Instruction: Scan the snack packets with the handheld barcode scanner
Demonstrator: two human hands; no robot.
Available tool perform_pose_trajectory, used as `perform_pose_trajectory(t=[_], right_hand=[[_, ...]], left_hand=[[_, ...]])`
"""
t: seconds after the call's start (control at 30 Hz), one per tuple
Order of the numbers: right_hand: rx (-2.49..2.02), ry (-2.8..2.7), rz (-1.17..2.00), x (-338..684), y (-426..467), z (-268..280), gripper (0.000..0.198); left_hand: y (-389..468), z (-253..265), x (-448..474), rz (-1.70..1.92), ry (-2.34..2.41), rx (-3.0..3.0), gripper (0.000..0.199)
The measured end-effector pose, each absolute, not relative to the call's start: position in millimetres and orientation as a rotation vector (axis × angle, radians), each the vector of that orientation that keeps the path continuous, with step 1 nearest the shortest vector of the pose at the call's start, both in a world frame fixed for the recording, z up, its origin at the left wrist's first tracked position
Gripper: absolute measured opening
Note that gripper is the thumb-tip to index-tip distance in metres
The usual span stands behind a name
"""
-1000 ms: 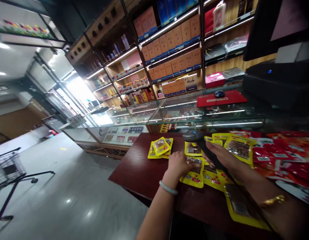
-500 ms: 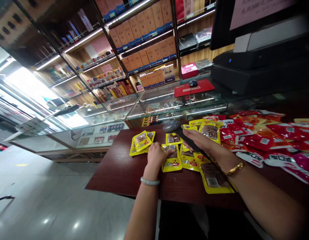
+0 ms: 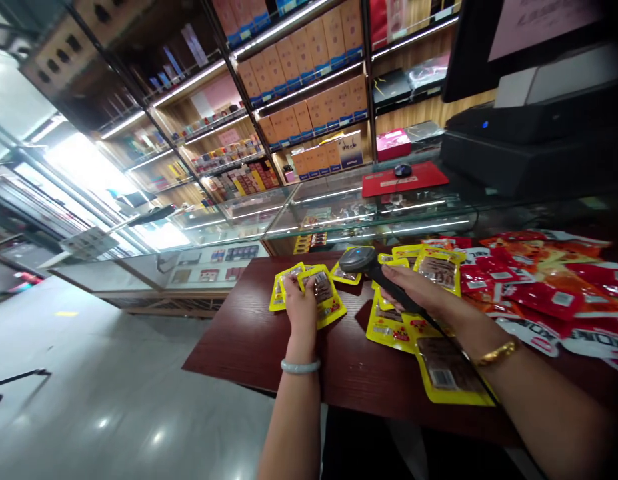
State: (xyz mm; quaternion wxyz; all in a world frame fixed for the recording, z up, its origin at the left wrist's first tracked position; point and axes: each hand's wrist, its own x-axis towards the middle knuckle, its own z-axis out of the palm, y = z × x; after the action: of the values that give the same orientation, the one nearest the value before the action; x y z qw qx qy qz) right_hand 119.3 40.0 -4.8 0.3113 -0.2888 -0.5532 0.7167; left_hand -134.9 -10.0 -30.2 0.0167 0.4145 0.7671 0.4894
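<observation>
My left hand (image 3: 299,300), a pale bangle at its wrist, pinches the left edge of a yellow snack packet (image 3: 329,303) at the left of the brown table. Partly behind that hand lie more yellow packets (image 3: 279,293). A black barcode scanner (image 3: 361,261) is in my right hand (image 3: 413,287), its head pointing left and its cable trailing along my forearm. Under and around the right hand are several yellow packets, among them a large one (image 3: 451,370) near the front edge and another (image 3: 439,270) behind. A single packet (image 3: 346,275) lies beneath the scanner's head.
Red and orange packets (image 3: 543,280) cover the table's right side. Behind the table (image 3: 229,340) stand a glass display counter (image 3: 289,207), a red mat (image 3: 423,179) with a mouse (image 3: 403,171), and a dark monitor (image 3: 469,60). Stocked shelves (image 3: 303,110) line the wall.
My left hand has drawn a yellow packet leftward, away from the group under the scanner, to the left packets. My right hand still holds the scanner. The view has shifted slightly.
</observation>
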Motion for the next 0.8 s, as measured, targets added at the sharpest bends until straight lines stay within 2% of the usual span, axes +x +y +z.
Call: perform_pose_trajectory(t=[0.43, 0.63, 0.8], right_hand=[[-0.748, -1.425, 1.991, 113, 36, -15, 0.052], [-0.716, -1.424, 1.975, 115, 39, -14, 0.054], [-0.674, -1.441, 2.024, 111, 39, -17, 0.053]], left_hand=[[-8, -34, -137, 1.506, 2.4, 1.358, 0.02], [4, -15, -154, 1.428, 2.51, 1.281, 0.032], [13, -3, -155, 1.33, 2.473, 1.424, 0.028]])
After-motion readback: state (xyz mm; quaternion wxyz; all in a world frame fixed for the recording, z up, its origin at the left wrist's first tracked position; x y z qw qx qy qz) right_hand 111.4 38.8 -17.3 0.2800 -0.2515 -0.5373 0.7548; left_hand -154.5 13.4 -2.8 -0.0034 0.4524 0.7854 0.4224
